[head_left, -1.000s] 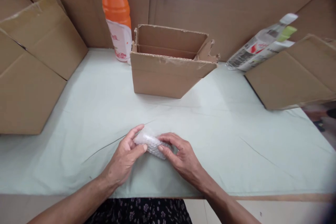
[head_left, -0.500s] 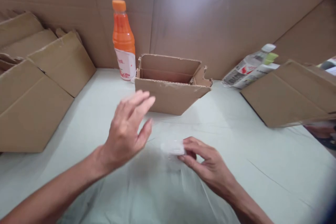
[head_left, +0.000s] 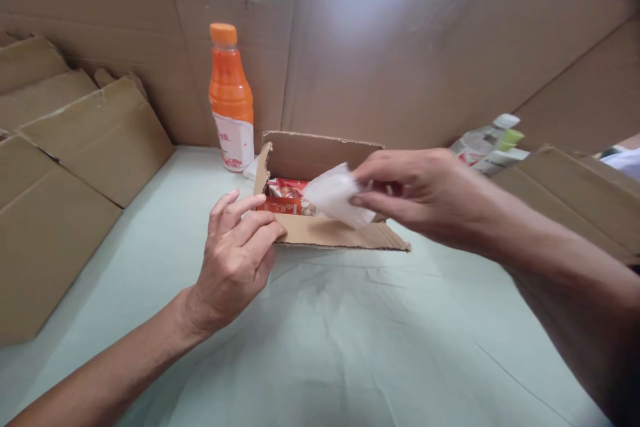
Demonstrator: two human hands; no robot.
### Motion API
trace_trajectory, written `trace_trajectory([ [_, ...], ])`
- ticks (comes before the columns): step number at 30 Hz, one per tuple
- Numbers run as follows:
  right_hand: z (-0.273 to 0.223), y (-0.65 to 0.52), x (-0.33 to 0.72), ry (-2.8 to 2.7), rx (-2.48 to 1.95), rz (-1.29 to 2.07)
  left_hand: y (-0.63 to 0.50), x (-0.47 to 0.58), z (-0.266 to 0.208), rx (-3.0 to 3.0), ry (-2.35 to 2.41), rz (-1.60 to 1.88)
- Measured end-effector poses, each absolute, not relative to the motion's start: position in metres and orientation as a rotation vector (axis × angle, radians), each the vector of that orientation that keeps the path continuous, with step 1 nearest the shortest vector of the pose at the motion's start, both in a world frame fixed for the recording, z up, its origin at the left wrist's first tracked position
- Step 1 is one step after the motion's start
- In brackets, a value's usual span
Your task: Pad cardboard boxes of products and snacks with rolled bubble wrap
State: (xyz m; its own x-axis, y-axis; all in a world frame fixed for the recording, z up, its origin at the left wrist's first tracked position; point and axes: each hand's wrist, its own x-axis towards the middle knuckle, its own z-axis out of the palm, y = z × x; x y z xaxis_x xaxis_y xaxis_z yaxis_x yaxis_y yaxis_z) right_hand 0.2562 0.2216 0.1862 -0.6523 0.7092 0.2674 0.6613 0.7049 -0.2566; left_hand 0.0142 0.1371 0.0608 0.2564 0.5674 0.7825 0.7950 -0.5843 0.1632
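Observation:
A small cardboard box (head_left: 335, 232) stands before me with its front flap folded outward. Inside it lie red and orange printed packets (head_left: 287, 197), partly covered from view. My left hand (head_left: 243, 250) grips the front flap at its left end, fingers bent over the cardboard. Above the box opening, my right hand (head_left: 410, 190) pinches a crumpled, translucent white piece of plastic wrap (head_left: 336, 195) between thumb and fingers. The wrap hides the right part of the box's contents.
Behind the box, to the left, an orange drink bottle (head_left: 231, 100) stands upright. Large cardboard boxes (head_left: 65, 227) are at the left, and another carton (head_left: 575, 193) is at the right. A clear bottle (head_left: 480, 140) leans behind it. A cardboard wall (head_left: 400, 47) closes the back.
My right hand has lifted the plastic wrap from near the tabletop up and forward over the box. My left hand has come to the box's front flap, which is now folded outward, showing the packets.

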Motion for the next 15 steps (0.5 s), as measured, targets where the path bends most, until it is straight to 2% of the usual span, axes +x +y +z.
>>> trace_trajectory([
  [5, 0.148, 0.262, 0.206, -3.060, -1.131, 0.247, 0.142, 0.014, 0.065, -2.288, -1.255, -1.213],
  [9, 0.137, 0.277, 0.193, -3.169, -1.097, 0.331, 0.143, 0.015, 0.065, -2.312, -1.231, -1.208],
  [12, 0.151, 0.266, 0.224, -2.970, -0.980, 0.460, 0.139, 0.014, 0.065, -2.232, -1.267, -1.380],
  [15, 0.162, 0.231, 0.282, -2.380, -1.126, 0.244, 0.132, 0.005, 0.056, -2.085, -1.441, -1.663],
])
